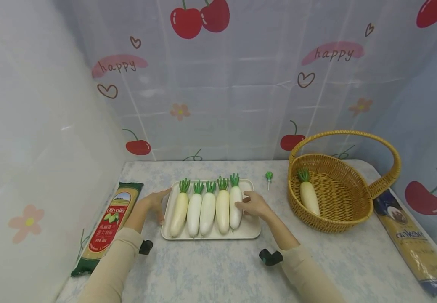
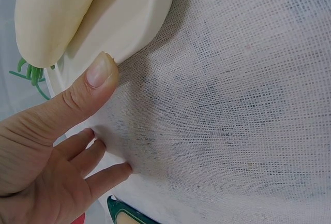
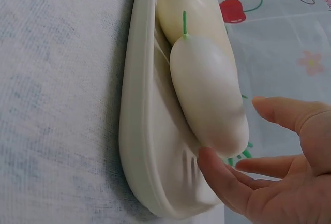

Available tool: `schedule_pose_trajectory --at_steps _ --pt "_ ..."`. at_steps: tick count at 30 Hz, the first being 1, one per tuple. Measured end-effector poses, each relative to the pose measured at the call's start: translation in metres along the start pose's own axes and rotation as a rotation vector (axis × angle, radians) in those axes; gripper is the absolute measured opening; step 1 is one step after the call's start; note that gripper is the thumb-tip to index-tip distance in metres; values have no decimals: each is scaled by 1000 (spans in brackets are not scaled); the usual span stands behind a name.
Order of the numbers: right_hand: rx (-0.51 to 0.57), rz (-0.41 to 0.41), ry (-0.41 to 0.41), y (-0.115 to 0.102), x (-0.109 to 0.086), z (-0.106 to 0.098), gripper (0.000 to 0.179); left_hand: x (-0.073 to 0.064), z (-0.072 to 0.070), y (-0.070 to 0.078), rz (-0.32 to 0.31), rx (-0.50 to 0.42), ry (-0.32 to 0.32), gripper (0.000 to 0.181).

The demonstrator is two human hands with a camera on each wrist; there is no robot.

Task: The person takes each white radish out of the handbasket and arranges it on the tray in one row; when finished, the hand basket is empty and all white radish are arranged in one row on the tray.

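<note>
Several white radishes with green tops lie side by side on a cream tray [image 1: 210,236]. By the tray's left edge is my left hand [image 1: 153,203], its fingers spread and holding nothing. In the left wrist view its thumb [image 2: 101,74] sits right at the rim. My right hand [image 1: 255,205] is at the right side of the rightmost white radish [image 1: 235,206], with the fingers loosely parted. The right wrist view shows one fingertip close against that radish [image 3: 207,89], while another finger stands apart from it.
A wicker basket [image 1: 329,225] with a tall handle stands at the right, one white radish [image 1: 309,198] inside. A small green lollipop [image 1: 269,176] lies between basket and tray. Pasta packs lie at the left [image 1: 108,223] and far right [image 1: 415,244]. A printed curtain [image 1: 218,84] encloses the table.
</note>
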State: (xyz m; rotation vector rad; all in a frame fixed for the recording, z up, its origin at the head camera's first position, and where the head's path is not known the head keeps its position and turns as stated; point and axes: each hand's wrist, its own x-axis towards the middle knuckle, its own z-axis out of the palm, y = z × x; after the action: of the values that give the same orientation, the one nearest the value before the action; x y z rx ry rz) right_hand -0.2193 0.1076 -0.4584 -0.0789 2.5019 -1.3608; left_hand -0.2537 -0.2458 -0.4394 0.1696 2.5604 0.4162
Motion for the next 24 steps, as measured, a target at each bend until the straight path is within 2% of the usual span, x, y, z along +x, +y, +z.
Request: schedule_pose_trajectory --at_steps 6,10,15,19,24 --pt "-38 -96 24 3 -7 -14 62 0 -1 1 9 0 1 119" --pt "-87 -171 38 5 -15 -31 61 -1 -2 1 17 7 0 119" --pt "-118 -246 32 0 -34 -62 59 -2 -1 1 13 6 1 119" --pt "-118 -291 73 0 -48 -89 59 -1 -1 1 13 9 4 118" --pt "-88 -308 118 5 -63 -122 57 0 -1 1 19 16 7 119"
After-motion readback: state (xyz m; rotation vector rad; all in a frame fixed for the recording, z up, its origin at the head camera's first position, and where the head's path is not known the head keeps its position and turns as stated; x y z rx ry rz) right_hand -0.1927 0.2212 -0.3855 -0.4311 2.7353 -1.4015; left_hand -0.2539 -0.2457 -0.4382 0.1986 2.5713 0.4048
